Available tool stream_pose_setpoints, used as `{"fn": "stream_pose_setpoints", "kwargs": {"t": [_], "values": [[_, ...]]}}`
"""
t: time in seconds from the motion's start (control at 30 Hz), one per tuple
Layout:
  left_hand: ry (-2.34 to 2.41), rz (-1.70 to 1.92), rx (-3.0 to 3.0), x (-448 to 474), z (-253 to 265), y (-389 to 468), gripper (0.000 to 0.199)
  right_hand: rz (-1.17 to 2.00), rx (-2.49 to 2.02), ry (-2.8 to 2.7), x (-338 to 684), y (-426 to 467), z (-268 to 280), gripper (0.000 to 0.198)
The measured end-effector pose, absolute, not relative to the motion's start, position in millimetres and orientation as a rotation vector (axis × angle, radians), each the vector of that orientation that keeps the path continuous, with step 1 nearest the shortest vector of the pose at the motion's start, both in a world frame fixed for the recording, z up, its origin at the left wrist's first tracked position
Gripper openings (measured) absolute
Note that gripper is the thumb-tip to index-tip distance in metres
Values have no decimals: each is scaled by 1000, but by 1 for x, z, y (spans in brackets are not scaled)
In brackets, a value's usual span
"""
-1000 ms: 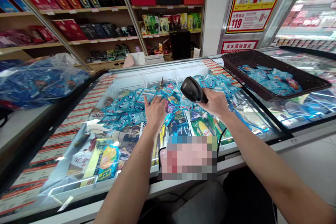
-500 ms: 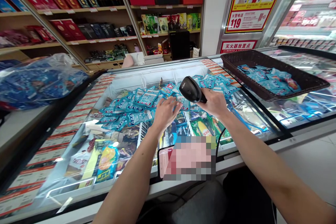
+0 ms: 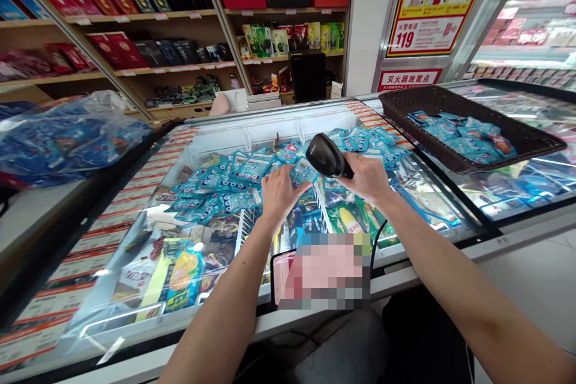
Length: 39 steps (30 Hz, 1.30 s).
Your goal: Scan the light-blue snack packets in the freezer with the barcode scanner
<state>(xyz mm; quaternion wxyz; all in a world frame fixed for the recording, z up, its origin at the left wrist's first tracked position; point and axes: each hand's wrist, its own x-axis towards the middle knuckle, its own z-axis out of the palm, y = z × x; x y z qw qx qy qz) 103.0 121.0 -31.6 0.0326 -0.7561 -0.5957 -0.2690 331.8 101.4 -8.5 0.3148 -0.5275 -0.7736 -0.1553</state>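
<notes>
My right hand (image 3: 366, 177) is closed around the handle of a black barcode scanner (image 3: 324, 156), its head tilted to the left. Just left of the scanner, my left hand (image 3: 278, 192) grips a small blue packet (image 3: 305, 172) between thumb and fingers. A printed white patch on the packet faces up beside the scanner head. Many similar blue packets (image 3: 245, 171) lie in a loose heap on the freezer's glass top (image 3: 148, 252), left of my left hand and behind both hands. The scanner's black cable (image 3: 378, 234) hangs below my right wrist.
A phone (image 3: 281, 282), partly pixelated, rests at the front edge. A dark woven basket (image 3: 535, 138) with blue packets stands at the right. A clear plastic bag (image 3: 67, 138) of blue packets sits at the left. Stocked shelves (image 3: 175, 66) stand behind the freezer.
My left hand has closed on a blue packet and pulled it slightly toward me, up beside the scanner. The scanner has shifted only a little.
</notes>
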Motion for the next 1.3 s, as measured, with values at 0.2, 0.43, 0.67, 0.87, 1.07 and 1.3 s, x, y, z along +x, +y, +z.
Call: {"fn": "stream_pose_setpoints", "kwargs": {"t": [0.2,0.43,0.67,0.87,1.07,1.3], "values": [[-1926,-1273,-2416,98,-31,127,47,-420,-1339,-2096,331,101,-10,33],[-1914,-1349,-2383,95,-33,129,43,-389,-1310,-2174,331,100,-9,36],[-1905,-1271,-2358,94,-33,129,43,-354,-1277,-2233,330,100,-10,35],[-1909,-1220,-2337,94,-32,129,44,-347,-1273,-2241,330,100,-10,35],[-1882,-1215,-2347,94,-33,128,43,-373,-1250,-2246,330,101,-11,34],[-1899,-1213,-2263,90,-29,130,45,-360,-1300,-2194,330,99,-9,35]]}}
